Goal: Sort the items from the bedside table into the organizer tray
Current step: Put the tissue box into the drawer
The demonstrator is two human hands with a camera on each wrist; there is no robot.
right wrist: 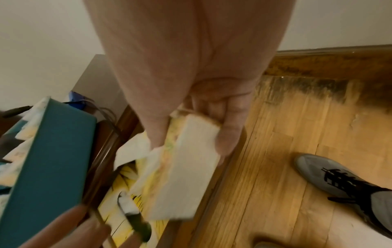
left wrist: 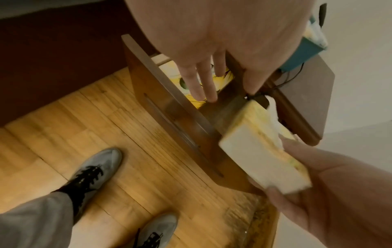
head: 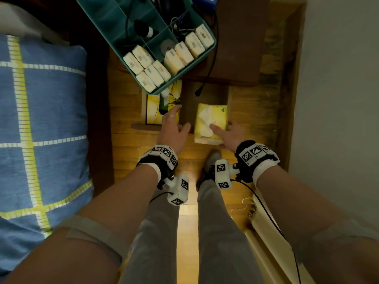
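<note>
The teal organizer tray (head: 213, 45) stands on the bedside table and holds several white tissue packs, a black cable and small items. Below it a drawer (left wrist: 169, 117) is pulled out. My right hand (head: 222, 128) grips a yellow tissue pack (head: 211, 119) with a white tissue sticking out, held over the drawer's right half; thumb on top, fingers (right wrist: 227, 139) curled under the pack (right wrist: 184, 176). My left hand (head: 182, 117) is open, fingers (left wrist: 203, 83) straight above a yellow picture book (head: 152, 108) in the drawer's left half. A green bottle (head: 164, 104) lies on that book.
A black cable with a plug (head: 199, 92) hangs from the table over the drawer. A blue checked pillow (head: 41, 119) lies on the bed at the left. The white wall (head: 338, 78) is close on the right. My grey shoes (left wrist: 95, 169) stand on the wood floor.
</note>
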